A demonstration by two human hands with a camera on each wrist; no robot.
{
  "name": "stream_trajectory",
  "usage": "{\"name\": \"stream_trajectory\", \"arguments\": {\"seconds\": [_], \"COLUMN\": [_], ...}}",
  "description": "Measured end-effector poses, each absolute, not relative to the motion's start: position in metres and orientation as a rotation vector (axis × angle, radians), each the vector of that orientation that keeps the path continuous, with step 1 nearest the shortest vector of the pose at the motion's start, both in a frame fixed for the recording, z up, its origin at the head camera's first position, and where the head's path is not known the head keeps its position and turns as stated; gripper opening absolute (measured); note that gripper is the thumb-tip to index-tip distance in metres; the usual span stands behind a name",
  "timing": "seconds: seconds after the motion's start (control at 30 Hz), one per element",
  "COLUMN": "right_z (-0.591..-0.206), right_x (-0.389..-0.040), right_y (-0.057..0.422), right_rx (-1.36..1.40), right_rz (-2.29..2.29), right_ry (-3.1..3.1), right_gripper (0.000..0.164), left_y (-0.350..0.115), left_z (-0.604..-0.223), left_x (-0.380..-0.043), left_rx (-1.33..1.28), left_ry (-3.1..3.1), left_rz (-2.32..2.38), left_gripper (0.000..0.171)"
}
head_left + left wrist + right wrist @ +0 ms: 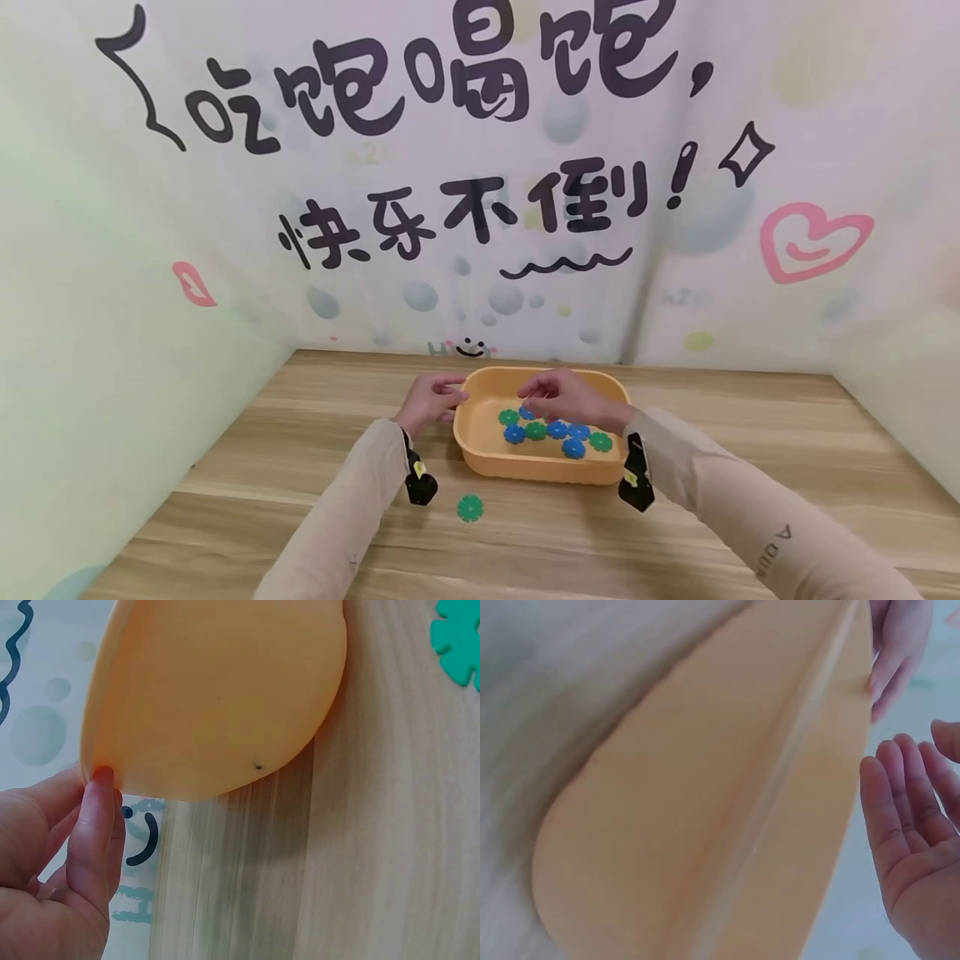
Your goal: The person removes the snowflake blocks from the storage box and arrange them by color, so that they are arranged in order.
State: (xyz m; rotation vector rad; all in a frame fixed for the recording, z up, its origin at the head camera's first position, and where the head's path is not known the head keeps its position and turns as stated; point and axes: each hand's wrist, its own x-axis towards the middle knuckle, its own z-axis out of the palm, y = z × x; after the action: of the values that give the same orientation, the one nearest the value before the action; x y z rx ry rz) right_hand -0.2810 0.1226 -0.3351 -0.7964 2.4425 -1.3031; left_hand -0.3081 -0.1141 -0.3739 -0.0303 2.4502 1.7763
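Observation:
My left hand (431,402) holds the left end of an orange plastic tub (540,468) at its rim. In the left wrist view, the fingertips of that hand (82,847) meet the tub's wall (225,690) by the rim. Over the tub, my right hand (573,398) hovers with its fingers loosely bent. Nothing shows in its grasp in the right wrist view, where the palm (922,877) is beside the rim. Blue snowflake discs (573,447) and green snowflake discs (600,442) lie inside the tub, some partly hidden by the right hand.
One green snowflake disc (470,508) lies on the wooden table (300,467) in front of the tub. Behind the table hangs a white printed cloth (420,250) with large black characters. Pale walls flank both sides.

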Motion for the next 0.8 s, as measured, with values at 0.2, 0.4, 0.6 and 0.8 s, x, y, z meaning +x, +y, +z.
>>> {"name": "stream_trajectory", "arguments": {"seconds": [0.2,0.4,0.6,0.8], "right_z": [-0.351,-0.367,-0.381,-0.386], "right_x": [-0.298,-0.307,-0.312,-0.313], "right_y": [0.125,0.120,0.119,0.119], "right_rx": [-0.708,-0.638,-0.620,-0.686], "right_rz": [-1.305,-1.223,-1.222,-1.157], "right_ry": [2.419,2.527,2.572,2.643], "right_gripper": [0.024,0.032,0.032,0.026], "left_y": [-0.113,-0.112,-0.111,-0.114], "left_z": [-0.375,-0.374,-0.374,-0.375], "left_x": [-0.306,-0.307,-0.307,-0.309], "left_rx": [-0.024,-0.035,-0.050,-0.063], "left_ry": [2.447,2.456,2.454,2.457], "left_rz": [1.773,1.773,1.772,1.774], "left_gripper": [0.036,0.035,0.035,0.035]}}
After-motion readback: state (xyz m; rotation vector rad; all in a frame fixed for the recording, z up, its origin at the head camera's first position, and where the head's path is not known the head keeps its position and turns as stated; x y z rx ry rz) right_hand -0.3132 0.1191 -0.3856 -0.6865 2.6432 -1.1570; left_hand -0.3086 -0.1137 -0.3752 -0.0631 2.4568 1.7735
